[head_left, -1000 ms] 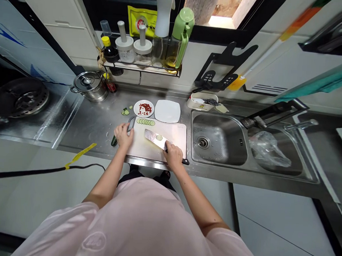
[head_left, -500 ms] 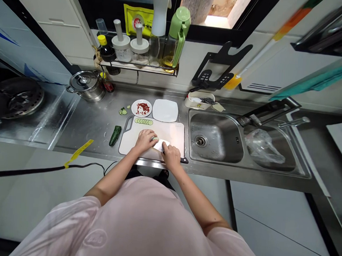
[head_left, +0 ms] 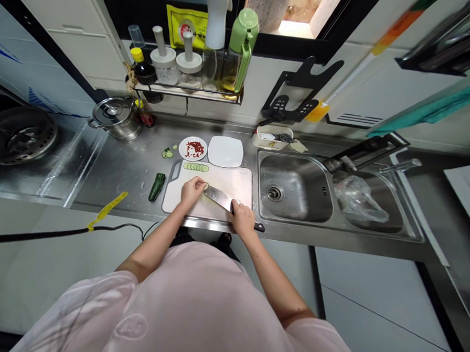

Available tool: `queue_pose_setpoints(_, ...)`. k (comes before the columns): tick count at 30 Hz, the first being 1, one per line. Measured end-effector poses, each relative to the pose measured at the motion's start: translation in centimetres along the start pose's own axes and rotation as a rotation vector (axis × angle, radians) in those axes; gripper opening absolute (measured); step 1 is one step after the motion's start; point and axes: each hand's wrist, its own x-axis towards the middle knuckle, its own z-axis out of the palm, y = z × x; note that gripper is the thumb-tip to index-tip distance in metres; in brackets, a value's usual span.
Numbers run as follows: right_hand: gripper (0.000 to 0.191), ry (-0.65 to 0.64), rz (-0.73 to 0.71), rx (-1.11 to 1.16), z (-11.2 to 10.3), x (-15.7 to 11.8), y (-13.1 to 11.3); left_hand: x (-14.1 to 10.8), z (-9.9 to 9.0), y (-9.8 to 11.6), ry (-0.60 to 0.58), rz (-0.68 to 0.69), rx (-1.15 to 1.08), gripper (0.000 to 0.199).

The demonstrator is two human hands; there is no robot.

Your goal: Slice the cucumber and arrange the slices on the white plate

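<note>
Right grip [head_left: 242, 220] is closed on a cleaver [head_left: 218, 197] angled across the white cutting board [head_left: 235, 180]. Left grip [head_left: 192, 190] is curled over a small cucumber stub [head_left: 205, 186] just beside the blade. Cucumber rounds [head_left: 196, 167] line the board's far edge, with open board left of the hands and the steel tabletop [head_left: 112, 175] past that.

Pale pink short-sleeve tee [head_left: 196, 305] w/ round print [head_left: 131, 327] on front; dark shorts [head_left: 186, 237], prob.
</note>
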Motion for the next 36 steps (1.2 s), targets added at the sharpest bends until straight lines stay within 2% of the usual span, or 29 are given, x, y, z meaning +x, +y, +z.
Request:
queue_pose_setpoints(7, 0.035, -0.012, 0.049, 0.021, 0.1, 0.0, 1.2, 0.7, 0.5, -2.4, 0.032, -0.104, 0.009, 0.016)
queue_pose_setpoints(12, 0.034, -0.036, 0.072, 0.039, -0.2, 0.0, 1.2, 1.7, 1.1, -2.3, 0.024, -0.128, -0.033, 0.015)
queue_pose_setpoints(18, 0.035, -0.020, 0.075, 0.067, 0.0, 0.0, 1.2, 2.5, 1.5, -1.8, 0.017, -0.095, -0.054, 0.014)
queue_pose_setpoints(28, 0.037, -0.019, 0.096, 0.152, -0.1, -0.1, 0.9, 2.1, 2.0, -3.4, -0.026, -0.119, -0.062, 0.016)
queue_pose_setpoints(36, 0.034, -0.137, 0.053, 0.170, -0.7, -0.5, -0.7, 1.5, 1.6, -3.7, -0.063, -0.111, 0.026, 0.022)
